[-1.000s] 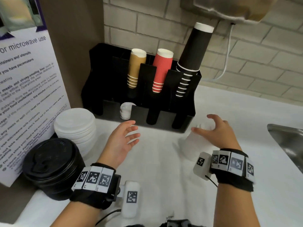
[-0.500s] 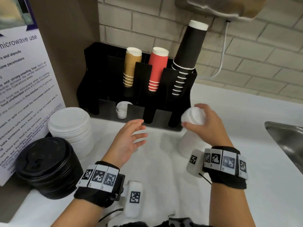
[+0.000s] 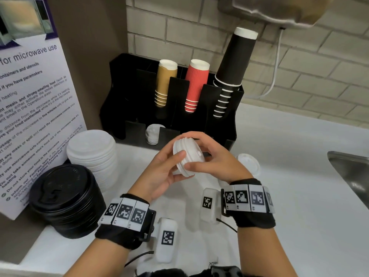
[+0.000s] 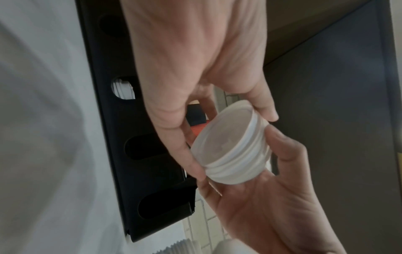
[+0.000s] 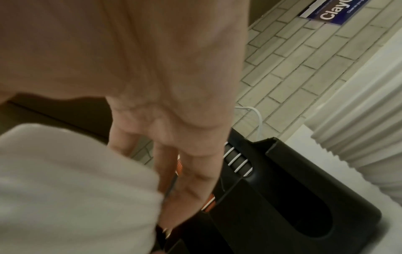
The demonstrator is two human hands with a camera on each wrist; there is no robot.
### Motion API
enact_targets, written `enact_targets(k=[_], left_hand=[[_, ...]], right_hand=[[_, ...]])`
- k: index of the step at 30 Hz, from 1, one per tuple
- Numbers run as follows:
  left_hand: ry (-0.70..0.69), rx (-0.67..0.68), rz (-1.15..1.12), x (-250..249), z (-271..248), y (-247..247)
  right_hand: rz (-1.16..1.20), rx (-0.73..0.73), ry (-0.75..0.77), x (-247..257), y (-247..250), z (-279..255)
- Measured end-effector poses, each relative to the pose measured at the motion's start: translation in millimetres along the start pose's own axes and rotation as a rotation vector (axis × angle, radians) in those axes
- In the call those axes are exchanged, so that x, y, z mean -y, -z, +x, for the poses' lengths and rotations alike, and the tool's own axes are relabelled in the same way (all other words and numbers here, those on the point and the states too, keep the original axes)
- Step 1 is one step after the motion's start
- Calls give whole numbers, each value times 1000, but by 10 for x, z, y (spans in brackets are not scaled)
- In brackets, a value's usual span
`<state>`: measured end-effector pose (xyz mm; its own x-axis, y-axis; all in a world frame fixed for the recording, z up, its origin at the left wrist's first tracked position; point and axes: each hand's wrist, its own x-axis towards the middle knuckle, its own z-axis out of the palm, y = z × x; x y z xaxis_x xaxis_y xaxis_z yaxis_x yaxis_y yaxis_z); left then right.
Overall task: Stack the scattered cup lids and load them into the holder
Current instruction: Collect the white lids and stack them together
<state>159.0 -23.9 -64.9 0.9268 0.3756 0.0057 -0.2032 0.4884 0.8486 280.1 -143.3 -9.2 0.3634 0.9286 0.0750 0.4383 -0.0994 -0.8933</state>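
Both hands, left [image 3: 159,172] & right [image 3: 215,156], cup small lid stack [image 3: 187,156], tilted.

Your bare forearms wear black wristbands [image 3: 123,230] ringed with white square-coded tags — white camera pods [image 3: 167,239] and thin black cables hang beneath.

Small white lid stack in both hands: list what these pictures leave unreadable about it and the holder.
- Lid count in the small white lid stack: ridges too fine in the head view, blurred in the left wrist view.
- Right hand grip: in the right wrist view the stack is a blurred mass hiding the fingertips.
- Depth of lids in the holder slot: the front wall hides the lower part.
- Black lid stack count: too dark.
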Motion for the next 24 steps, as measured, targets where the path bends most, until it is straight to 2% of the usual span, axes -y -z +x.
enact_targets(k=[3, 8, 18, 24], left_hand=[[-5, 7, 37, 1, -7, 9], [-29, -47, 72, 22, -3, 3], [-6, -17, 81, -3, -29, 34], [-42, -75, 105, 14, -17, 20]], right_hand=[[22, 38, 1, 6, 29, -16], [33, 11, -3, -27, 24, -21], [27, 23, 7, -15, -3, -23], [-30, -18, 39, -30, -36, 2]])
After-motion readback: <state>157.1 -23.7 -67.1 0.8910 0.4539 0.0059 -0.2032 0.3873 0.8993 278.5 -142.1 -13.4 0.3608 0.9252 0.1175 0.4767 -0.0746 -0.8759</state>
